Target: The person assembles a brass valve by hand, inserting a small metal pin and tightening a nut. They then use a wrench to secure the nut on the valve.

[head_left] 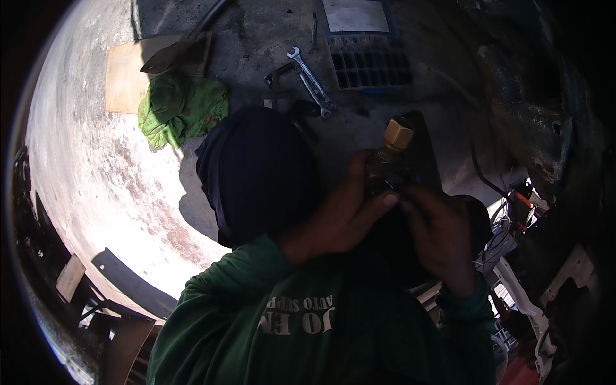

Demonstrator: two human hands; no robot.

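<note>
A brass fitting with a hexagonal nut [398, 135] on top stands slightly tilted in front of my body. My left hand [346, 215] is closed around its lower body, with the thumb laid across the near side. Close against that thumb, the fingers of my right hand [439, 224] are pinched together at the lower end of the fitting. Deep shadow hides what lies between those right fingertips. My knee in dark trousers [260, 173] is beside the left forearm, and both arms wear green sleeves.
Two wrenches [310, 83] lie on the concrete floor ahead, near a dark tool [277, 75]. Farther right is a compartmented parts tray [371, 64]. A green cloth [179, 106] rests against a brown board [123, 80] at left. Wires [507, 221] and metal panels crowd the right side.
</note>
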